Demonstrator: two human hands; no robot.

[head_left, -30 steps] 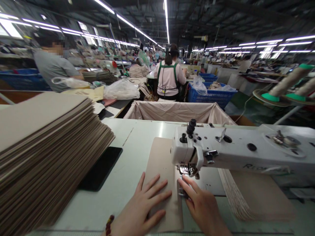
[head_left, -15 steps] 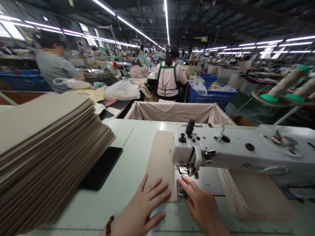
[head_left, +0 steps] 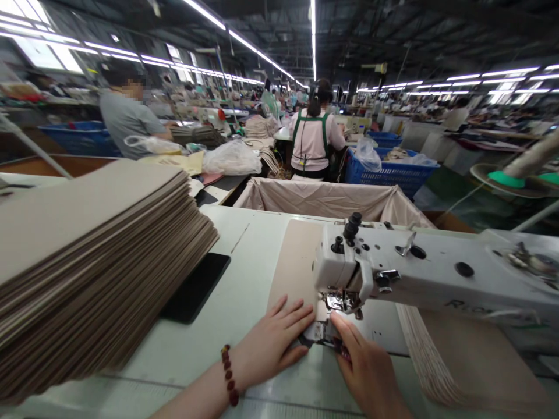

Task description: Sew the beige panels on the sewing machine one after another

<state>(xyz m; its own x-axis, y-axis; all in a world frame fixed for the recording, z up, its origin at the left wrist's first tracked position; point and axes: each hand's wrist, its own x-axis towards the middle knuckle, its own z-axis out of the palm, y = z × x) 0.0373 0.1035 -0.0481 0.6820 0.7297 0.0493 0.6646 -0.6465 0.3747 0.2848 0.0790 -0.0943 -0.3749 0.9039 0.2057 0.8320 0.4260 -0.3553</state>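
Observation:
A beige fabric panel (head_left: 293, 262) lies flat on the pale green table, its right edge running under the presser foot (head_left: 336, 301) of a white sewing machine (head_left: 419, 270). My left hand (head_left: 279, 337), with a beaded bracelet (head_left: 227, 375) at the wrist, rests palm down over the panel's near end, fingers stretched out. Just in front of the presser foot, my right hand (head_left: 367, 364) has its index fingertip at the panel's near edge. Its other fingers curl around a small dark purplish thing (head_left: 343, 349), mostly hidden.
A tall stack of beige panels (head_left: 144, 256) fills the left side, beside a black phone (head_left: 196, 288). More panels (head_left: 471, 355) lie right, beneath the machine arm. Behind the table hangs a cloth-lined bin (head_left: 323, 195). Two people work beyond; thread cones (head_left: 506, 177) stand right.
The panel has slid away from me under the presser foot, and my left hand has moved forward with it. My right hand stays by the foot. The whole view has shifted slightly.

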